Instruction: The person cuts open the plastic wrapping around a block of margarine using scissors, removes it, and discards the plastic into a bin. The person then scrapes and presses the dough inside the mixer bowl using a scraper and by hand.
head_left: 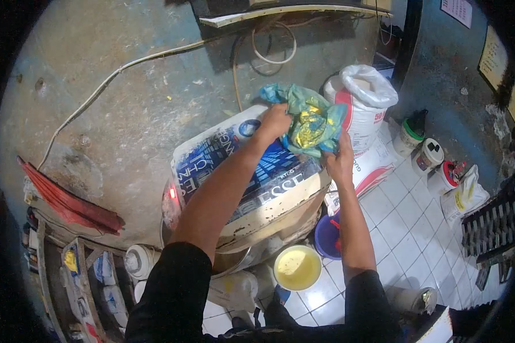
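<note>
A crumpled green-blue plastic bag with something shiny and yellow in it is held at the far end of a large cream machine. My left hand grips the bag's left side, fingers closed. On the right, my right hand pinches the lower right edge of the plastic. Beneath the bag is the machine's top, covered with blue and white lettered stickers. What exactly the yellow contents are, I cannot make out.
A white woven sack stands open behind my right hand. On the tiled floor are a bucket of pale yellow stuff, a purple bucket and several lidded pails along the right wall. A red cloth hangs at left above wooden shelving.
</note>
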A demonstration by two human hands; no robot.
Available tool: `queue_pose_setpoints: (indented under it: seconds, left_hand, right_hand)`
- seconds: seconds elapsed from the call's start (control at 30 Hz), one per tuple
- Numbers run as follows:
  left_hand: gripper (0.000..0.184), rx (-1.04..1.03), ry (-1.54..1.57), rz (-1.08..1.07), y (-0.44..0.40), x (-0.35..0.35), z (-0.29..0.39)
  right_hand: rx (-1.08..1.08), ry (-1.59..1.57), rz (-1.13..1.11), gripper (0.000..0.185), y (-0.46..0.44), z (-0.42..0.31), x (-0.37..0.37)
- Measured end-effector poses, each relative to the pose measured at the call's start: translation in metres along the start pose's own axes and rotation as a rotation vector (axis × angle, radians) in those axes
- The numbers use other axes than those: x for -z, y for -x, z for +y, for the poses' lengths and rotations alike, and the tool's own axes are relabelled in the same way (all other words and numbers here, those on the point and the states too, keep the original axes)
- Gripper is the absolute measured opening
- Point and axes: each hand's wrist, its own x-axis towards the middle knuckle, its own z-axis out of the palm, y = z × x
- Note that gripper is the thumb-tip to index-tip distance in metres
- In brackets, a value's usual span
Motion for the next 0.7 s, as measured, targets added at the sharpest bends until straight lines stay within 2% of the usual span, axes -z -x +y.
queue_pose_setpoints:
  seconds: [0.07, 0.13, 0.3, 0.33, 0.37, 0.4, 0.43, 0.47, 0.5, 0.57, 0.63, 0.67, 0.7]
  left_hand:
    - [0.027, 0.007, 0.124, -0.057, -0.002, -0.008, -0.014]
    - [0.024, -0.137, -0.056, 0.078, 0.0, -0.016, -0.026]
    - [0.03, -0.023, -0.2, 0.008, 0.005, -0.028, -0.038]
    - [0.032, 0.115, -0.094, -0.177, 0.012, -0.006, -0.018]
    - [0.036, 0.037, -0.029, -0.31, 0.011, 0.005, -0.019]
    - [0.046, -0.02, -0.023, -0.274, 0.007, 0.002, -0.036]
    - [0.055, -0.044, -0.029, -0.35, 0.038, 0.048, 0.015]
    - [0.045, -0.049, -0.034, -0.106, 0.065, 0.052, 0.012]
    - [0.05, -0.05, -0.101, -0.189, 0.088, 0.084, 0.027]
    - [0.059, 0.036, 0.211, -0.18, 0.152, 0.142, 0.04]
    - [0.055, -0.155, 0.237, -0.059, 0.229, 0.205, 0.043]
    - [0.052, -0.118, 0.339, -0.002, 0.274, 0.232, 0.038]
    - [0.049, -0.093, 0.444, 0.055, 0.322, 0.26, 0.033]
  right_hand:
    - [-0.075, -0.049, 0.007, 0.057, 0.002, -0.01, 0.004]
    - [-0.061, -0.051, 0.033, 0.058, 0.004, -0.008, -0.005]
    - [-0.016, -0.022, -0.011, 0.06, 0.006, -0.004, -0.001]
    - [-0.04, -0.044, -0.075, 0.061, 0.006, 0.004, 0.002]
    - [-0.075, -0.072, -0.149, 0.063, 0.012, 0.006, 0.005]
    - [-0.367, -0.146, -0.246, 0.07, 0.01, -0.02, 0.022]
    - [-0.272, -0.16, -0.214, 0.08, 0.023, 0.003, 0.026]
    - [-0.128, 0.036, -0.175, 0.083, 0.04, 0.024, 0.034]
    - [-0.319, -0.097, -0.175, 0.08, 0.057, -0.008, 0.051]
    - [-0.419, -0.198, -0.036, 0.064, 0.12, -0.053, 0.078]
    - [-0.518, -0.242, -0.019, 0.054, 0.227, -0.039, 0.097]
    - [-0.773, -0.067, -0.143, 0.04, 0.294, -0.041, 0.111]
    - [-0.838, -0.264, -0.182, 0.03, 0.389, -0.009, 0.124]
